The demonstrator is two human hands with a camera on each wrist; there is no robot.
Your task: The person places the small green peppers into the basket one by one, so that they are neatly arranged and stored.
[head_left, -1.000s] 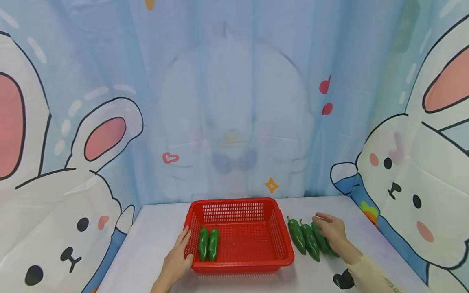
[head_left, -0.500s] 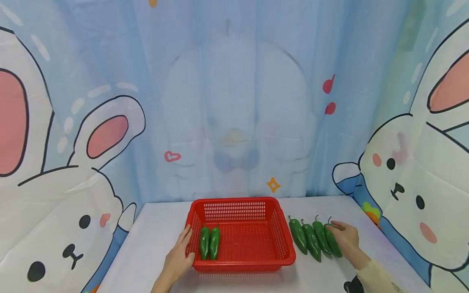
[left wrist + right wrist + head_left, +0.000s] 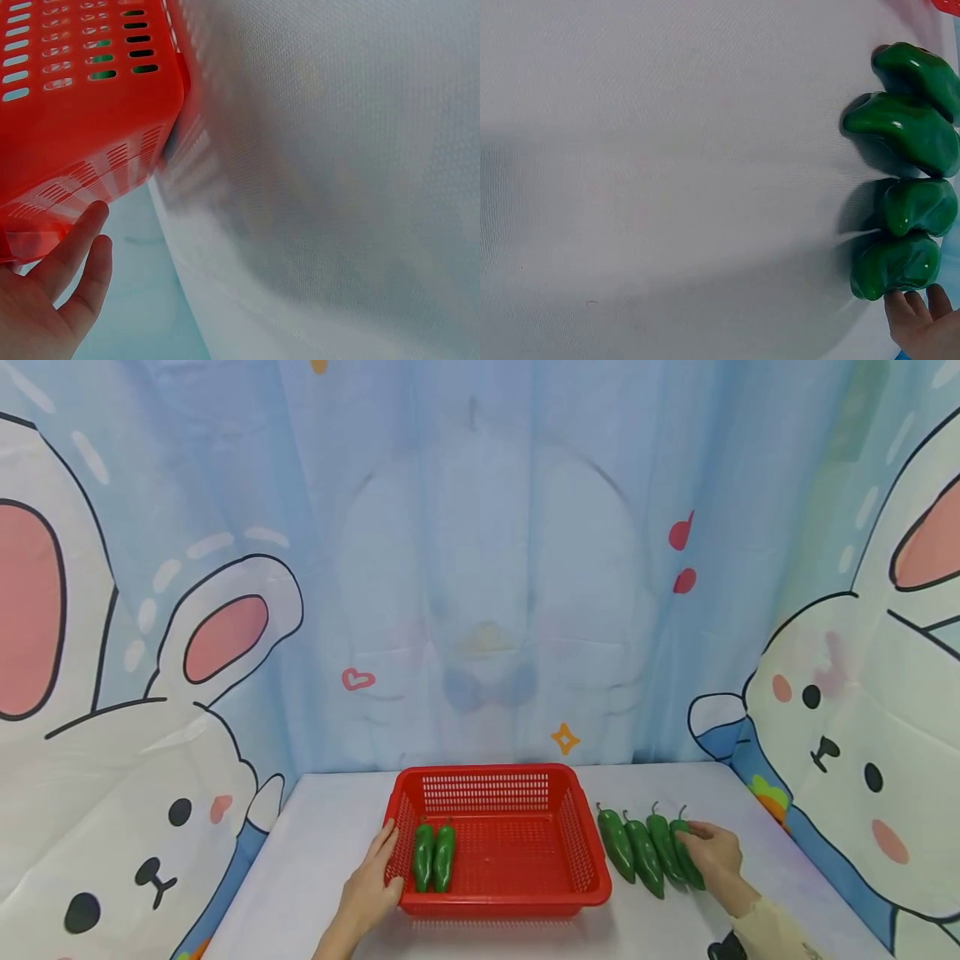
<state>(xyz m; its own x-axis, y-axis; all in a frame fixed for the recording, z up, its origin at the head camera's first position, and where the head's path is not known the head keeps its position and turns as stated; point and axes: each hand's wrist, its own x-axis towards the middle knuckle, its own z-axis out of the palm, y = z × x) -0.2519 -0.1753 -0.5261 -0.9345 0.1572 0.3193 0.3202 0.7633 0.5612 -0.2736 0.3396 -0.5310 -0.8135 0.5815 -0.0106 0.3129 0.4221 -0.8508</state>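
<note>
A red plastic basket (image 3: 504,900) stands on the white table, with two green peppers (image 3: 433,858) side by side at its left end. My left hand (image 3: 366,885) rests against the basket's left side, thumb near the front corner and fingers along the outer wall. In the left wrist view, two extended fingers (image 3: 82,247) show beside that perforated wall. Several more green peppers (image 3: 643,858) lie slanted in a row right of the basket. My right hand (image 3: 716,853) holds the rightmost pepper (image 3: 900,264) near its stem end, with its fingertips at the outer side.
White cloth covers the table (image 3: 337,814). Behind it hangs a blue curtain (image 3: 480,543) with printed rabbits on both sides. A dark printed shape (image 3: 726,947) shows beside the right sleeve (image 3: 776,931).
My right hand has moved right, from above the right-hand peppers onto the rightmost one, uncovering the pepper beside it. The left hand stays at the basket. The whole view shifts slightly.
</note>
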